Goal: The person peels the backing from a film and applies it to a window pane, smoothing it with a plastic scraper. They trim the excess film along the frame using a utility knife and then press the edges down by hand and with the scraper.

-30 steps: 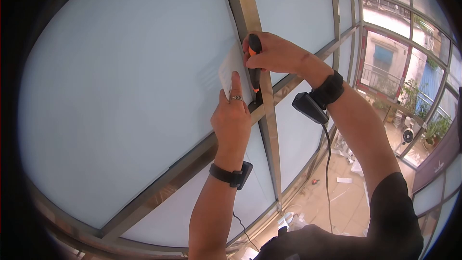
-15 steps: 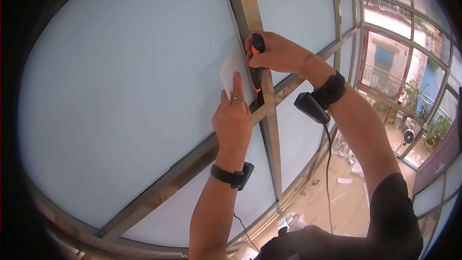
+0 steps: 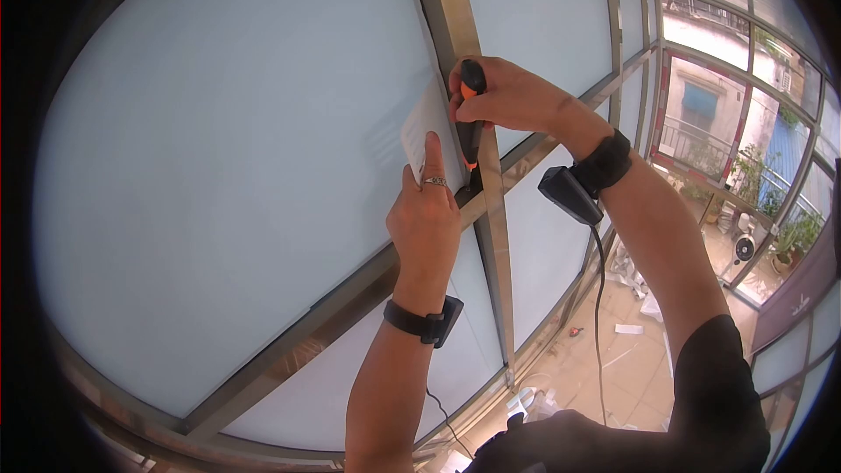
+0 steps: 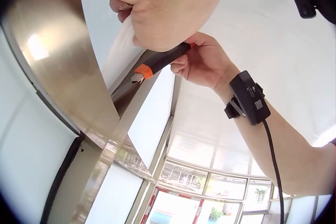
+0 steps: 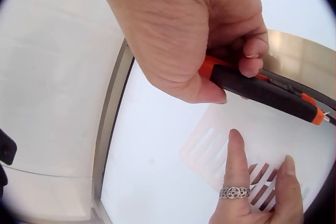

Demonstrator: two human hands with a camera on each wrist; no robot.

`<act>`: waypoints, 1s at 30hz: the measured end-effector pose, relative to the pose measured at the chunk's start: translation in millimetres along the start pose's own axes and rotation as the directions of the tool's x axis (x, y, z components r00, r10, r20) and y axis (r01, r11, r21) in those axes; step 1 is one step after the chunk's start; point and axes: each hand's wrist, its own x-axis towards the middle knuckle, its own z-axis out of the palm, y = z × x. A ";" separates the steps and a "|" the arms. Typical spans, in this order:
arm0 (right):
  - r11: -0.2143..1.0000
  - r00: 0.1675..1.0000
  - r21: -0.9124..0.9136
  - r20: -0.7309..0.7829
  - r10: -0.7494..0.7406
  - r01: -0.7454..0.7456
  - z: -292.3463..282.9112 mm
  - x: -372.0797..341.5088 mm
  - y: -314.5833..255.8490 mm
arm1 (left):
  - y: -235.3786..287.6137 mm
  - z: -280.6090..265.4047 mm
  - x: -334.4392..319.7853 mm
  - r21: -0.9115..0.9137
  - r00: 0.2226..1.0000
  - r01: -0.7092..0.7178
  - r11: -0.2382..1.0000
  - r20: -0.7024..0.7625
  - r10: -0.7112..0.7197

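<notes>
My right hand (image 3: 517,101) grips a black-and-orange utility knife (image 5: 257,90) by its body, fingers and thumb wrapped round it. Its metal tip points down along the seam where the frosted panel (image 3: 263,158) meets the upright metal frame (image 3: 448,9), close to the frame's corner. Just left of the knife, my left hand (image 3: 423,215) holds a thin white slotted plate (image 3: 419,127) at that same seam. One ringed finger (image 5: 234,166) lies along its face, and others show behind it through the slots. The plate's edge stands against the panel, beside the upright.
A metal crossbar (image 3: 350,285) runs beneath the left hand, with more frosted panels around it. A black cable (image 3: 599,298) hangs from the right wrist camera. On the tiled floor (image 3: 604,377) lie scraps and a small red object (image 3: 575,331). A fan (image 3: 744,249) stands further off.
The right hand with the knife has shifted very slightly right. The left hand and the slotted plate stay nearly in place.
</notes>
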 end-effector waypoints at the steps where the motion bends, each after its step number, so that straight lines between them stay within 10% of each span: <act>1: 1.000 1.000 -0.005 -0.004 0.004 -0.004 0.1 0.1 -0.1 | 0.6 -0.6 0.2 0.008 1.000 -0.004 1.000 -0.001 0.004; 30: 0.997 0.996 -0.034 -0.064 -0.065 0.063 8.6 1.0 -3.9 | 2.0 -1.5 0.1 0.002 1.000 -0.007 1.000 -0.012 0.007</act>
